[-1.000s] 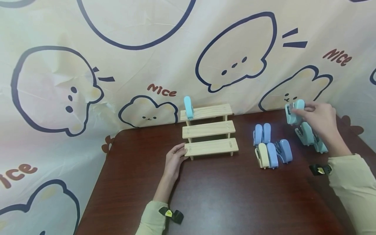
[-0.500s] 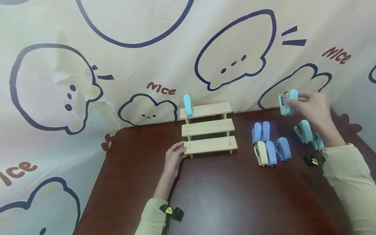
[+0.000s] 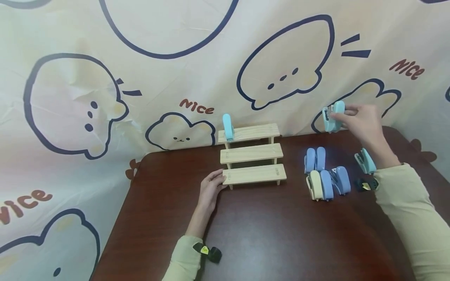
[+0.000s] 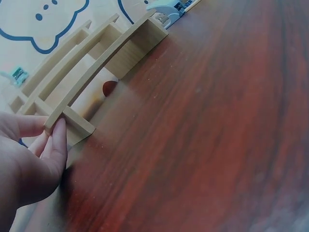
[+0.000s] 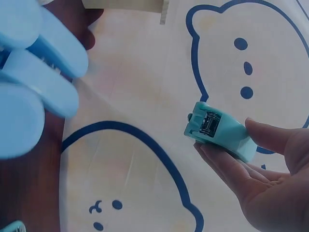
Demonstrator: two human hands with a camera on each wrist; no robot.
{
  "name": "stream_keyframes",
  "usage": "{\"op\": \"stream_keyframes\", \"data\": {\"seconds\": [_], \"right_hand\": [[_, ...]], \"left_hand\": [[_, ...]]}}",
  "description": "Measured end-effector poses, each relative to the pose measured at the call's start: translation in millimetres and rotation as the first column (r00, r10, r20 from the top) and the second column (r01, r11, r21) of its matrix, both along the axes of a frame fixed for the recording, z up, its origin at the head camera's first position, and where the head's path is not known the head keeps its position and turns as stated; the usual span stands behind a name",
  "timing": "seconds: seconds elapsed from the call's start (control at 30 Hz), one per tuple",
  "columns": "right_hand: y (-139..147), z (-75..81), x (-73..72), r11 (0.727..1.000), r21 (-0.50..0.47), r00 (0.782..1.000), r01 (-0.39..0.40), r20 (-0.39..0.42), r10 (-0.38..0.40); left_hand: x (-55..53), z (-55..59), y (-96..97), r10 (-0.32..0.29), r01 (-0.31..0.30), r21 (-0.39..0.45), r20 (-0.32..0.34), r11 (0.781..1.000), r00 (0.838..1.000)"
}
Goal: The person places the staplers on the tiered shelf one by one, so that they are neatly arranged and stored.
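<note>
My right hand [image 3: 367, 127] pinches a turquoise stapler [image 3: 331, 119] by one end, in the air over the back right of the table. In the right wrist view, thumb and fingers lie on opposite sides of that stapler [image 5: 222, 134], its metal spring showing. My left hand [image 3: 211, 189] grips the left end of the lowest board of a three-step wooden stand [image 3: 251, 153]; in the left wrist view, thumb and fingers pinch the board's corner [image 4: 57, 118]. On the stand's top step, at the left, another turquoise stapler [image 3: 227, 128] stands upright.
Right of the stand, several blue staplers [image 3: 327, 185] and a cream stapler [image 3: 315, 185] stand grouped on the dark wooden table [image 3: 267, 230]. A turquoise stapler [image 3: 367, 160] is partly hidden by the right arm. A printed cloth [image 3: 175, 78] hangs behind the table.
My right hand has lifted the turquoise stapler higher and carried it left, away from the turquoise staplers on the table. My left hand stays at the stand.
</note>
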State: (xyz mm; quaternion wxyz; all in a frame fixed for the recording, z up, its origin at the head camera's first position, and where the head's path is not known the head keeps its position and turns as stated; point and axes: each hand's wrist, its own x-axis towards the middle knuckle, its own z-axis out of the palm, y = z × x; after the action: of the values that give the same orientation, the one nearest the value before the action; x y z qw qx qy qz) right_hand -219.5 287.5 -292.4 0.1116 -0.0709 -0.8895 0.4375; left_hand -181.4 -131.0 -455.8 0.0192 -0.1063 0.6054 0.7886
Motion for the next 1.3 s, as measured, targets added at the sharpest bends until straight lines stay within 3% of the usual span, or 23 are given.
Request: {"op": "stream_keyframes", "data": {"seconds": [0.67,1.3], "right_hand": [[-37,4.2,-17.2,0.992,-0.094,0.996,-0.085,-0.006,0.085],[-87,6.9,-24.9,0.982,-0.103,0.987,-0.158,-0.019,0.157]], "left_hand": [[-0.4,-0.4,1.6,0.005,-0.005,0.009,-0.003,1.000,1.000],[-0.5,0.1,0.3,-0.007,0.007,0.006,0.005,1.000,1.000]]}}
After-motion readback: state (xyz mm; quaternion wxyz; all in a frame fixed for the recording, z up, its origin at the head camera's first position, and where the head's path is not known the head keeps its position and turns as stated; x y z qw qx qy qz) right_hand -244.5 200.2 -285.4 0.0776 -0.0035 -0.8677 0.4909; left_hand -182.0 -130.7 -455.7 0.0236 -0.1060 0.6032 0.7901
